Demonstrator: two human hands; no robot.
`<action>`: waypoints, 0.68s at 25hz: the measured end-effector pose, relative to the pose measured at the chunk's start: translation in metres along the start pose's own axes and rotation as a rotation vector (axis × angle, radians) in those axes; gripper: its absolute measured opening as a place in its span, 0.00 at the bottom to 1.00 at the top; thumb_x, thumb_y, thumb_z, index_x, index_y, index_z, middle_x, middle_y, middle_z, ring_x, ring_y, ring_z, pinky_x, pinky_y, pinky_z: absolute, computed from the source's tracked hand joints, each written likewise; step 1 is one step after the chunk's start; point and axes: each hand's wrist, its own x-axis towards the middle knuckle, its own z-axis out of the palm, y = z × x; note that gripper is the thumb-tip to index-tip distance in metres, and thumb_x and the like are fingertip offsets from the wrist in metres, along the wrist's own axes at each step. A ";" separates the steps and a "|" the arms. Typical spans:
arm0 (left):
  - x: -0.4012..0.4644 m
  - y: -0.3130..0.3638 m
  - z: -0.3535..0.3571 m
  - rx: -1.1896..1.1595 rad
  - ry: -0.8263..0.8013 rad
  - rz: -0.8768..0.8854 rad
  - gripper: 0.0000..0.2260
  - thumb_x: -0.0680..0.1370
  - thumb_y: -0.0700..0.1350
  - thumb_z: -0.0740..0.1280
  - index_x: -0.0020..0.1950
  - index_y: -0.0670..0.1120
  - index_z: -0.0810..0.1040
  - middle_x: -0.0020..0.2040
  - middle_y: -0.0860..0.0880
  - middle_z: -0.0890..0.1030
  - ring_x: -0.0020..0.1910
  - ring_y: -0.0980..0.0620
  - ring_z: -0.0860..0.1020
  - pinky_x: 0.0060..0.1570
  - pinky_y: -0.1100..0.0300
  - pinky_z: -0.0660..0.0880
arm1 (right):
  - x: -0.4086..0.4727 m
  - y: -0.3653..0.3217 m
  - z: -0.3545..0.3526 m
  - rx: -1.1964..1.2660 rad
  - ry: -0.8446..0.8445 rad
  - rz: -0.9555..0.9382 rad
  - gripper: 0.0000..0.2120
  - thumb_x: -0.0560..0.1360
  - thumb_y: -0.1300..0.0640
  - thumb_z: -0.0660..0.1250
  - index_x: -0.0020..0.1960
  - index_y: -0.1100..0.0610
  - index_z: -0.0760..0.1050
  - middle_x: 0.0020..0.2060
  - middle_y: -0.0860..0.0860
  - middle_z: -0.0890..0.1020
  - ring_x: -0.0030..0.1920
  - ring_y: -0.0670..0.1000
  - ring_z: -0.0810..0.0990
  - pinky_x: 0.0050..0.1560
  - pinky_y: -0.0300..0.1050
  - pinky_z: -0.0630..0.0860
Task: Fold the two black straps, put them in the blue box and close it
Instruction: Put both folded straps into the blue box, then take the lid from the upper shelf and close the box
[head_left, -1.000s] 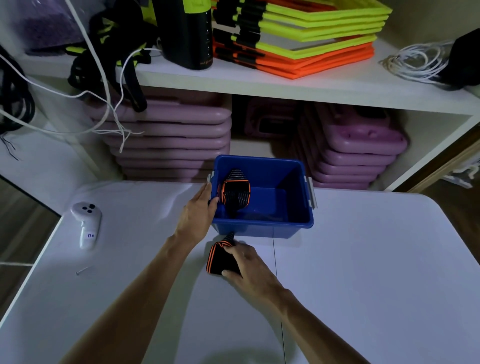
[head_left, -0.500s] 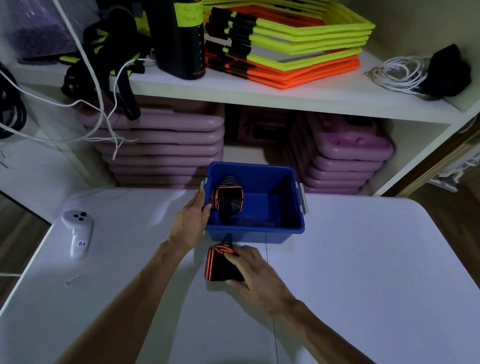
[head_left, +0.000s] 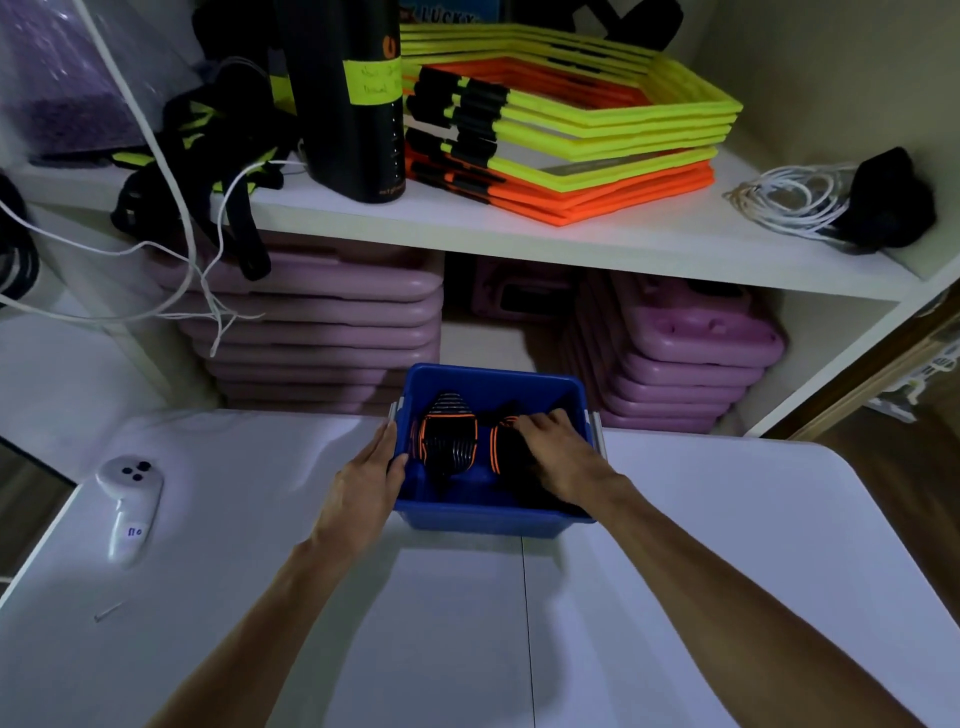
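**Lowering the second strap: risks from here**

Reaching across the near desk (head_left: 467, 623) with both forearms, toward the blue box (head_left: 483, 519) at the far desk edge.

Resting against the left wall of the box: left hand (head_left: 363, 483), fingers straight and flat along the outside, thumb over the rim, gripping nothing. Bracing only lightly, so likely to let the box slide toward the far edge under a hard push from the other side.

Reaching inside the box on the right: right hand (head_left: 561, 452), fingers (head_left: 545, 418) curled over the second folded strap (head_left: 501, 447), pressing it down beside the first. Springing open on release looks the main danger; folded webbing with orange edging tends to unfold once pressure lifts, and could ride up above the rim and block the lid.

Standing upright in the left half of the box: first folded strap (head_left: 447, 441), just beside the second, perhaps touching. Nudging it during withdrawal could tip or unroll it.

Finding the lid: none visible anywhere on the desk, so closing may mean searching out of view, with both straps left unheld meanwhile.

Lying well to the left: white controller (head_left: 130, 504) and, nearer, a small screw (head_left: 108, 610), both apart from the work. Further back, shelf (head_left: 519, 228) with stacked purple cases (head_left: 322, 322) just behind the box, leaving little room there.
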 end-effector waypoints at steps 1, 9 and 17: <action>0.000 0.000 0.001 0.003 0.011 -0.013 0.22 0.81 0.48 0.57 0.75 0.45 0.62 0.71 0.44 0.71 0.67 0.45 0.73 0.65 0.48 0.72 | 0.009 -0.002 0.009 0.006 -0.020 0.028 0.30 0.74 0.64 0.68 0.73 0.58 0.61 0.64 0.58 0.72 0.62 0.60 0.66 0.64 0.56 0.70; -0.002 0.005 -0.003 -0.043 0.029 0.011 0.22 0.81 0.46 0.59 0.74 0.44 0.64 0.72 0.46 0.70 0.70 0.51 0.69 0.69 0.52 0.68 | 0.035 -0.005 0.035 0.092 0.004 0.092 0.27 0.73 0.72 0.63 0.69 0.58 0.61 0.65 0.61 0.63 0.53 0.66 0.78 0.58 0.59 0.74; -0.001 0.020 -0.012 0.139 -0.040 -0.070 0.25 0.81 0.54 0.55 0.76 0.47 0.60 0.75 0.42 0.65 0.67 0.41 0.72 0.63 0.47 0.72 | 0.014 -0.019 0.011 0.044 0.049 0.132 0.23 0.76 0.49 0.68 0.68 0.54 0.68 0.62 0.56 0.70 0.63 0.58 0.69 0.60 0.57 0.72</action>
